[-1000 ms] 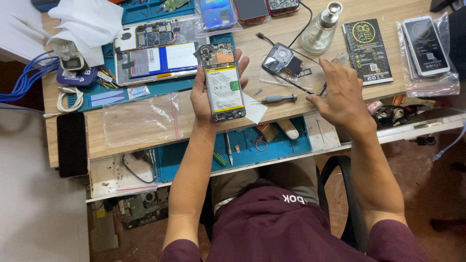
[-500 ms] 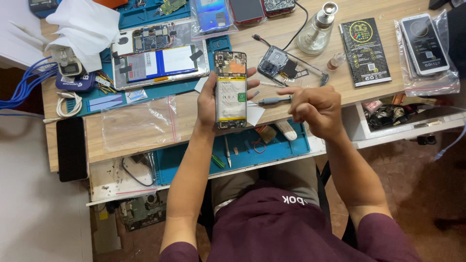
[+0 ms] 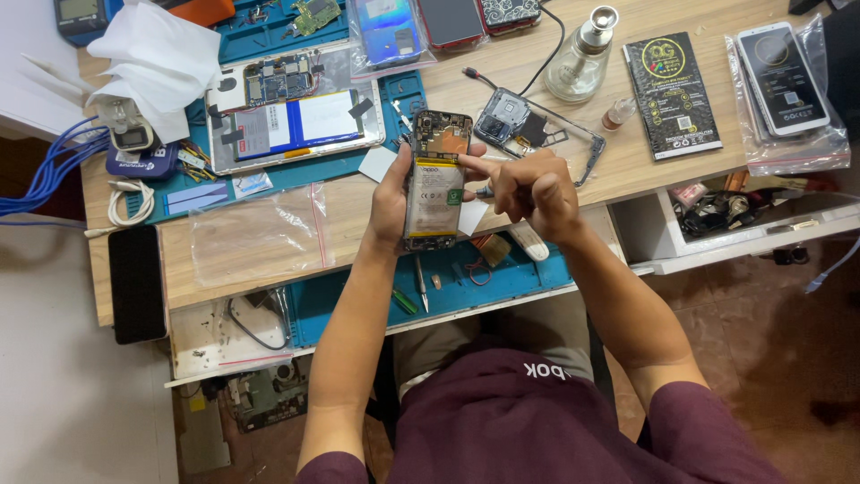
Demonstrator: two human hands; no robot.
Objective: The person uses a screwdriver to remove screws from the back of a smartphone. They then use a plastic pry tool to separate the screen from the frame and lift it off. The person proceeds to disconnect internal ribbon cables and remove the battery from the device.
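Wooden and crowded, the workbench [image 3: 627,170] carried a blue mat [image 3: 502,278] and a scatter of phone parts. At its middle an opened phone [image 3: 434,179] was held upright above the bench edge, its back cover already off, so that the white battery and the circuit board at the top lay bare. The left hand [image 3: 391,202] wrapped around the phone's left side, thumb and fingers closed on its frame. The right hand [image 3: 528,188] gripped a thin tool, seemingly a small screwdriver (only a little of its shaft showed), with the forefinger stretched toward the upper part of the battery. Judging by this, the opening was done and the work inside was in hand; the battery and board remained in place, and nothing was closed up again.

Just beyond the phone lay a loose phone frame [image 3: 573,134] with a camera block inside it, and past that a glass bottle [image 3: 582,58] with a metal top. To the left a larger opened device [image 3: 291,112] rested on the mat, with an empty clear bag [image 3: 255,233] nearer the bench edge and a black phone [image 3: 136,282] lying flat at the corner. White cloths [image 3: 152,54] were heaped at the far left. To the right sat a black booklet [image 3: 672,94], a bagged phone [image 3: 784,81], and an open drawer [image 3: 743,211] of odds and ends. Tiled floor showed below.
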